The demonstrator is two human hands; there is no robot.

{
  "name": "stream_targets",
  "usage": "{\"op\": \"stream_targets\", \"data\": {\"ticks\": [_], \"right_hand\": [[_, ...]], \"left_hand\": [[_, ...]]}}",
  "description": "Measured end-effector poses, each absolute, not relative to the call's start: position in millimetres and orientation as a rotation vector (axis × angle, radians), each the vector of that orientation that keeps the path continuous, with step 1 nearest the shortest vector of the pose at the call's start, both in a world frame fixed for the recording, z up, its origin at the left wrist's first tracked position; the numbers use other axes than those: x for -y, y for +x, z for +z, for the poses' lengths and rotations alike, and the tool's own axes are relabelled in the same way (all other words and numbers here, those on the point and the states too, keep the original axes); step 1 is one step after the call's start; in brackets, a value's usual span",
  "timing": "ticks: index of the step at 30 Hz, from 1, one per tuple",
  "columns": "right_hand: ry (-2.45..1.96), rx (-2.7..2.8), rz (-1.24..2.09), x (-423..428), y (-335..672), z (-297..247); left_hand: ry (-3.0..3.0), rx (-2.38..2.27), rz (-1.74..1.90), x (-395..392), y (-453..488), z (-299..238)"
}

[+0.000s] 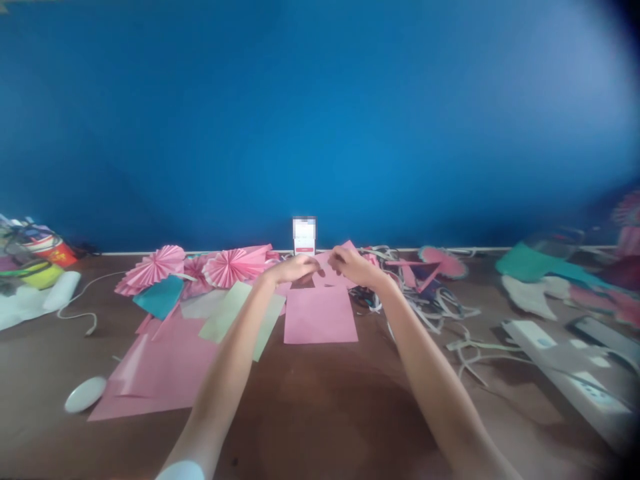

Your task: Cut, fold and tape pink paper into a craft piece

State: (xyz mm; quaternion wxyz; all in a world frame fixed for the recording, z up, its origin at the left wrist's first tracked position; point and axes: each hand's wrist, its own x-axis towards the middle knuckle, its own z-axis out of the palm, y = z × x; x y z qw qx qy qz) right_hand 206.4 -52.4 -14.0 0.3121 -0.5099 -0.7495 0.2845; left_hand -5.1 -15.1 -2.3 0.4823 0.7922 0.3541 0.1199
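Both my arms reach forward over a brown table. My left hand and my right hand are close together, fingers pinched on a small pink paper piece held between them. Just below the hands a flat pink paper sheet lies on the table. A phone stands upright against the blue wall right behind the hands.
Pink folded paper fans lie at the left, with teal paper, pale green paper and a large pink sheet. A white oval object sits front left. Paper strip scraps and power strips lie right.
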Motion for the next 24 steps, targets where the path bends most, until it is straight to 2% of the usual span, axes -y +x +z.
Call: {"op": "stream_targets", "data": {"ticks": [6, 14, 24], "right_hand": [[-1.330, 1.704, 0.763, 44.4, 207.0, -19.9], [-1.293, 1.569, 1.022, 42.1, 208.0, -23.2], [-1.606, 1.683, 0.842, 34.5, 225.9, -40.7]], "left_hand": [[1.961, -0.839, 0.360, 12.2, -5.3, -4.1], [1.938, -0.805, 0.293, 6.6, -1.9, -15.6], [1.900, -1.075, -0.012, -3.2, -23.0, -20.4]]}}
